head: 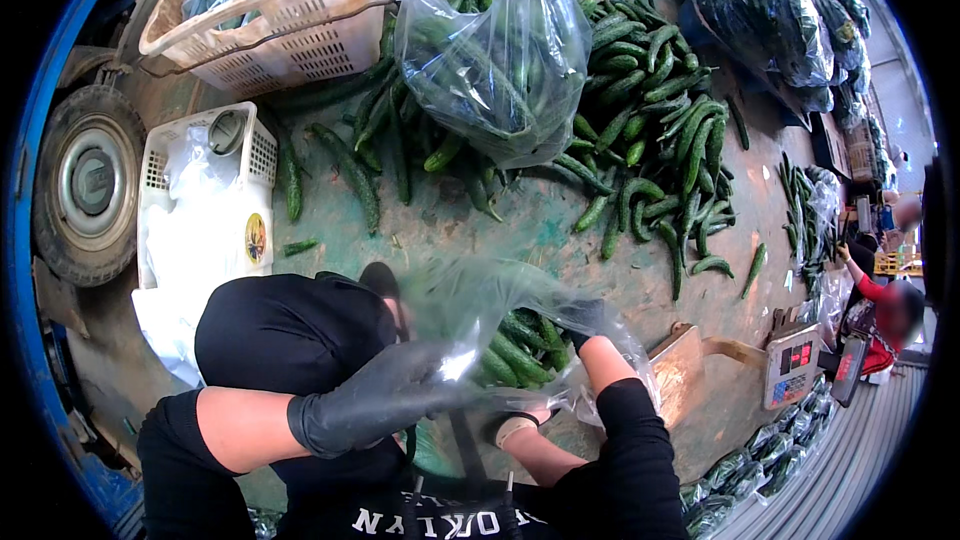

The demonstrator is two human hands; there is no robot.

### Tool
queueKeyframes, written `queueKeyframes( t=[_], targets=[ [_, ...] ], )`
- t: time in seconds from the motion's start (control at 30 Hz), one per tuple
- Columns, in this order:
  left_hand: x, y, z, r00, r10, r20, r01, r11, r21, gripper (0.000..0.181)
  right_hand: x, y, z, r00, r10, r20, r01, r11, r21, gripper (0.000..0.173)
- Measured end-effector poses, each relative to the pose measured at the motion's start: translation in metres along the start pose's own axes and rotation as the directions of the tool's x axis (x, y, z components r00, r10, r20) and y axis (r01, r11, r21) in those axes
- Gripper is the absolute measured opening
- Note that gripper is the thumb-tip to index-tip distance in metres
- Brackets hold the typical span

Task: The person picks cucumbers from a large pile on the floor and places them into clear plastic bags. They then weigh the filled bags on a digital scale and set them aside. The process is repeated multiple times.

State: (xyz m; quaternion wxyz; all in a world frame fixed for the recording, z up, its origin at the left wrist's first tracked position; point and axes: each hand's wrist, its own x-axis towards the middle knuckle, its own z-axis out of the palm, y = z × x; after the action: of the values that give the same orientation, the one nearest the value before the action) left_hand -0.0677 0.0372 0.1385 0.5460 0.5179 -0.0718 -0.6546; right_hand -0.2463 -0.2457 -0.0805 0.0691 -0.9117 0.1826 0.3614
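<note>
Between my knees is a clear plastic bag (487,277) with several cucumbers (517,360) showing through its mouth. The film is blurred by motion. My left hand (390,394), in a dark glove, grips the bag's near left side, its fingertips lost in glare and film. At the bag's right rim, my right hand (583,316), gloved too, holds the film and is partly covered by it. Ahead stands another clear bag (495,82) filled with cucumbers. A large heap of loose cucumbers (652,105) spreads to its right on the floor.
To the left, a white crate (262,142) holds plastic bags (191,225) beside a wheel (91,176). A larger crate (300,37) stands beyond. On the right are a digital scale (791,364), a person in red (874,322) and stacked filled bags (757,15).
</note>
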Motion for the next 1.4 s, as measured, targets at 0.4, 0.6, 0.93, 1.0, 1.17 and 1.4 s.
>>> queueKeyframes(
  t=[0.4, 0.6, 0.93, 1.0, 1.17, 1.4],
  targets=[
    [0.012, 0.002, 0.01, 0.992, 0.118, 0.038, -0.121, 0.989, 0.084, 0.034, -0.044, -0.027, -0.034, 0.993, 0.035, -0.11, -0.035, 0.999, 0.001, 0.017],
    [0.005, 0.014, 0.011, 0.999, 0.021, -0.041, -0.015, 0.988, 0.151, 0.033, -0.05, -0.051, -0.034, 0.967, -0.09, -0.239, 0.111, 0.991, 0.074, 0.026],
    [0.009, -0.005, 0.002, 0.986, 0.169, -0.009, -0.161, 0.953, 0.255, 0.037, -0.053, -0.029, -0.005, 0.973, 0.013, -0.229, 0.044, 0.97, 0.241, 0.026],
    [0.011, -0.005, 0.006, 0.985, 0.17, 0.003, -0.165, 0.952, 0.259, 0.034, -0.067, 0.015, 0.016, 0.882, -0.018, -0.471, 0.169, 0.945, 0.28, 0.027],
    [0.003, -0.001, 0.004, 0.993, 0.111, 0.033, -0.115, 0.981, 0.156, 0.03, -0.111, 0.039, -0.017, 0.874, 0.137, -0.466, 0.019, 0.949, 0.315, 0.016],
    [0.007, -0.007, 0.003, 0.986, 0.162, 0.03, -0.164, 0.969, 0.186, 0.03, -0.123, -0.132, -0.075, 0.785, -0.056, -0.617, -0.061, 0.984, -0.167, 0.006]
  ],
)
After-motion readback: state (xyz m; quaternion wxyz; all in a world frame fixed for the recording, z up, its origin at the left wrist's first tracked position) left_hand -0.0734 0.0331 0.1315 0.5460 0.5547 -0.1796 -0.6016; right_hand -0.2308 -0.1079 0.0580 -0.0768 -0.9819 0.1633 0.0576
